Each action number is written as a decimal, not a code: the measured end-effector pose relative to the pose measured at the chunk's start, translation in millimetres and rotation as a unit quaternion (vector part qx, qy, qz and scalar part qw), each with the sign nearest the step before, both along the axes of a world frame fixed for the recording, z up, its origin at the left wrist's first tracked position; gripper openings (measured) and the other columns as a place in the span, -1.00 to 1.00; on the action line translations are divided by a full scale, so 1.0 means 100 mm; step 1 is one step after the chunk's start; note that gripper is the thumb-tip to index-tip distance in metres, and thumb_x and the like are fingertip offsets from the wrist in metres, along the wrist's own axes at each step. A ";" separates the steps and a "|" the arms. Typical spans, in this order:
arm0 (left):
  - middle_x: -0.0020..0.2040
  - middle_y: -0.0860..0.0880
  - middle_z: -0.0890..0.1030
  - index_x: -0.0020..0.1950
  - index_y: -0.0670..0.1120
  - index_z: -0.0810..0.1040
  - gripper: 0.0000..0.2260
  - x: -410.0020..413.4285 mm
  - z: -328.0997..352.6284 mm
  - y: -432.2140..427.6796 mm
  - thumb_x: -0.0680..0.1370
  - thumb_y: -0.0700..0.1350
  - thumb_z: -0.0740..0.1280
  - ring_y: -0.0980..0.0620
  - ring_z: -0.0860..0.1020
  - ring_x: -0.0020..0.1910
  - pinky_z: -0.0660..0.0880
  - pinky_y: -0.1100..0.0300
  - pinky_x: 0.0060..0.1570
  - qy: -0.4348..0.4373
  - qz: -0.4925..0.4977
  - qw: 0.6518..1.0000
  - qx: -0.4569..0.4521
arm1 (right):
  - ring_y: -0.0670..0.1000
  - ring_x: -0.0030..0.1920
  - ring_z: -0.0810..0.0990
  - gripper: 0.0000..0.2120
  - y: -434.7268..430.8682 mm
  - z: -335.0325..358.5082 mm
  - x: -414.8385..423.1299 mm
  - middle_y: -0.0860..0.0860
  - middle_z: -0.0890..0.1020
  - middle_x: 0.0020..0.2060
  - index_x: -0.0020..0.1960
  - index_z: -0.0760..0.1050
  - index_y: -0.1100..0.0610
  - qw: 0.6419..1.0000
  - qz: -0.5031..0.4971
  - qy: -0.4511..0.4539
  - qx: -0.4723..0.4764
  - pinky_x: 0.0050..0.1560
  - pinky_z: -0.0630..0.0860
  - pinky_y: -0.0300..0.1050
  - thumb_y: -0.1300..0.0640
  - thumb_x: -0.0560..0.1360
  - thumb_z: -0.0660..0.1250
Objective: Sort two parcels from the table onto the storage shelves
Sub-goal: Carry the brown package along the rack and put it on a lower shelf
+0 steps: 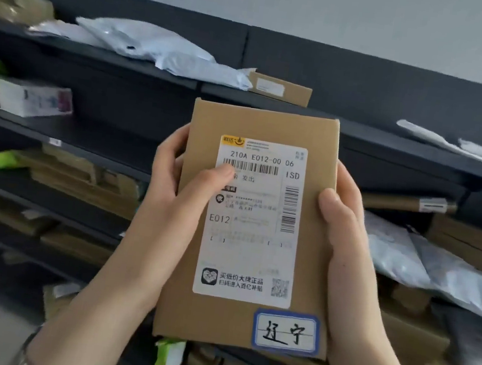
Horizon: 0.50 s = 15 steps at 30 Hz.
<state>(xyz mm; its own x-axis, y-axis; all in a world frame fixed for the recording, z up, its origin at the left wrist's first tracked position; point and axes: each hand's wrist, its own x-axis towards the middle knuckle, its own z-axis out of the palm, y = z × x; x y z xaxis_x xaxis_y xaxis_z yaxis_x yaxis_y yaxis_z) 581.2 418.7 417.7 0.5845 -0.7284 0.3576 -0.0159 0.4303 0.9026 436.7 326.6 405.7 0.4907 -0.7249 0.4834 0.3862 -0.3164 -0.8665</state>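
Both hands are holding one parcel [253, 227] between them. The left hand [178, 180] is gripping the left long edge, with its thumb lying across the white label [253, 220] near the barcode and its fingers wrapping behind. The right hand [343, 214] is clamping the right long edge, thumb on the front face. The parcel is a flat brown box, and it is standing upright in the air with its long axis running away from the person — the far short end is pointing toward the shelves [392, 141]. A small blue-framed tag [286, 331] is sitting at the near right corner.

The shelves are lying straight ahead, behind the parcel, and they are already carrying other boxes and grey bags. I am judging that the person is reading the label to choose a shelf. The bare stretch on the upper shelf is lying up and to the right — nearer to the right hand, I think.
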 end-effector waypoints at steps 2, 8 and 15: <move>0.07 0.22 0.69 0.33 0.34 0.33 -0.56 0.59 0.13 0.28 0.50 0.04 0.35 0.19 0.70 -0.02 0.58 0.09 -0.02 -0.007 0.037 0.999 -0.002 | -0.02 0.16 0.70 -0.51 0.14 0.09 0.67 -0.06 0.68 0.24 0.46 0.38 -0.15 0.999 0.034 0.001 -0.009 0.08 0.65 -0.01 -0.02 0.53 0.19; 0.04 0.23 0.70 0.31 0.32 0.34 -0.57 2.27 0.25 1.32 0.52 -0.02 0.35 0.23 0.71 -0.07 0.61 0.23 -0.19 -0.017 0.160 0.987 -0.002 | -0.16 -0.03 0.74 -0.46 0.82 0.12 2.72 -0.04 0.71 0.11 0.49 0.37 -0.03 0.986 0.161 -0.018 -0.029 -0.16 0.64 -0.27 0.02 0.51 0.16; -0.01 0.28 0.70 0.31 0.28 0.36 -0.59 3.75 0.16 2.31 0.54 -0.07 0.34 0.28 0.70 -0.11 0.61 0.17 -0.12 0.000 0.283 0.959 0.012 | -0.13 0.06 0.71 -0.53 1.71 -0.02 4.54 -0.07 0.69 0.21 0.47 0.37 -0.14 0.967 0.254 -0.014 0.016 -0.10 0.63 -0.22 -0.03 0.56 0.20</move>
<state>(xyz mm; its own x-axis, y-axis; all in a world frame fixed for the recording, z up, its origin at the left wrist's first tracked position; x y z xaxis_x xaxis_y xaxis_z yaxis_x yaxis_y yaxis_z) 956.1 649.8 433.3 0.8889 -0.3029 0.3438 -0.2401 0.3311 0.9125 890.3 497.6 403.8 0.7746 -0.4083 0.4829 0.5079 -0.0533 -0.8598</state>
